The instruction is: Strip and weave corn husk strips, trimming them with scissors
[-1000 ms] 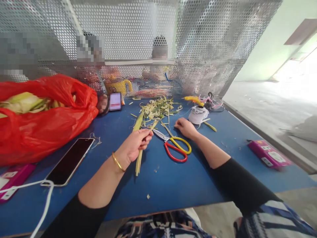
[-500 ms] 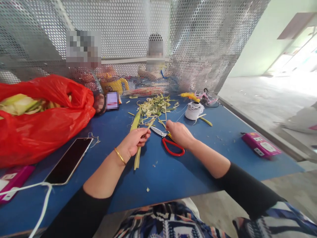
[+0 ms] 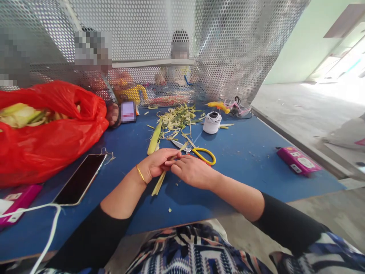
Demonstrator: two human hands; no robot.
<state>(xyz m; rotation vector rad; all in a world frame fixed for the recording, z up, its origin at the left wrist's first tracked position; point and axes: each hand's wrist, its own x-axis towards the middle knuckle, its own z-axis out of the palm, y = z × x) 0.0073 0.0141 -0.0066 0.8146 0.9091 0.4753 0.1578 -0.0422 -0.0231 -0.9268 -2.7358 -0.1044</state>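
My left hand (image 3: 159,161), with a gold bangle at its wrist, pinches a thin bundle of pale green corn husk strips (image 3: 158,185); the lower ends stick out below the palm. Fingertips meeting it, my right hand (image 3: 194,171) is closed at the bundle on a fine thread, mostly hidden by the fingers. The thread leads back toward a white thread spool (image 3: 211,125). Just beyond the right hand lie scissors (image 3: 205,153) with one yellow and one red handle, the red one mostly covered. A whole piece of husk (image 3: 154,140) rests beyond my left hand.
Husk scraps (image 3: 178,117) are heaped farther back on the blue table (image 3: 236,171). A red plastic bag (image 3: 71,144) of husks stands left, near a phone (image 3: 81,179). A yellow glue gun (image 3: 218,106) and a purple pack (image 3: 298,160) lie right. A perforated metal screen (image 3: 137,34) closes the back.
My right hand has come left and toward me, joining the left hand at the husk bundle. The spool has shifted left and stands more upright. The scissors' yellow handle is now uncovered.
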